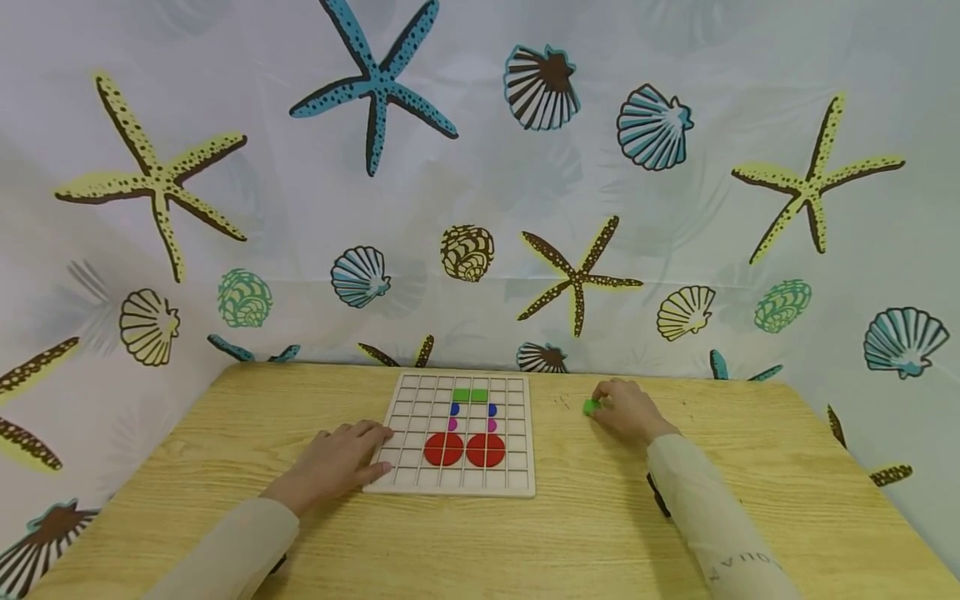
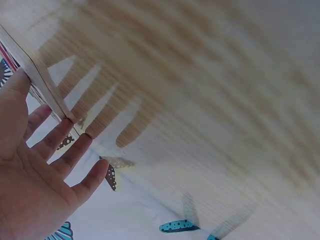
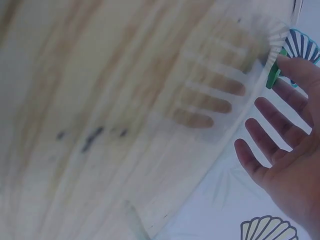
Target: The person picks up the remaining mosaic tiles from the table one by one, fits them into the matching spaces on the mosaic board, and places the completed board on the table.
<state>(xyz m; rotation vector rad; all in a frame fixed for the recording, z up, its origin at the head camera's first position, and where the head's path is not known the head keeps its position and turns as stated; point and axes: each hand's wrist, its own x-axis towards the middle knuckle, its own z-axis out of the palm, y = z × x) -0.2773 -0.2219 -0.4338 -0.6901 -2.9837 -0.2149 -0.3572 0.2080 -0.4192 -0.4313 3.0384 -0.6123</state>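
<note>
A pale square board with a grid (image 1: 521,479) lies on the table. Two green rectangles (image 1: 470,395) sit near its far side; below them are small blue pieces (image 1: 492,410), pink pieces (image 1: 492,425) and two red discs (image 1: 443,450) crossed by lines. My left hand (image 1: 339,458) touches the board's left edge, its fingers extended in the left wrist view. To the right of the board, my right hand (image 1: 630,412) pinches a small green piece (image 1: 591,407) between thumb and index finger, just at the table surface. In the right wrist view its other fingers are spread.
The wooden table (image 1: 585,533) extends around the board, with small dark marks (image 3: 92,139) on its surface near the right hand. A white curtain (image 1: 465,183) printed with starfish and shells hangs behind it and along both sides.
</note>
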